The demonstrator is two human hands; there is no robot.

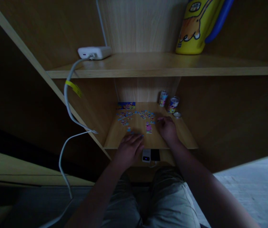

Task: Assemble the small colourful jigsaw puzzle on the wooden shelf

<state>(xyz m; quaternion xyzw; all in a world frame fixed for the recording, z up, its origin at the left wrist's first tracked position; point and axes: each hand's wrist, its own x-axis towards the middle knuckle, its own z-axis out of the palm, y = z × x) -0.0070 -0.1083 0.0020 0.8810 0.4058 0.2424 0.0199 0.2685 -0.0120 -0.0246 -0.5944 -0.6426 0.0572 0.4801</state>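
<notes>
Dim and cool-toned, sinking almost to black at far left. Brightest on the pale floor at lower right. Faintly shiny along the upper shelf. Stretched toward the edges; too soft for fine detail on the puzzle pieces.

Front open; puzzle pieces mid-shelf, cans right rear.

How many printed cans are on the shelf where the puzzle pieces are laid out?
2. The rear can stands near the back panel; the front can is to its right and nearer, beside a round lid. Anything directly behind them would be hidden.
</notes>
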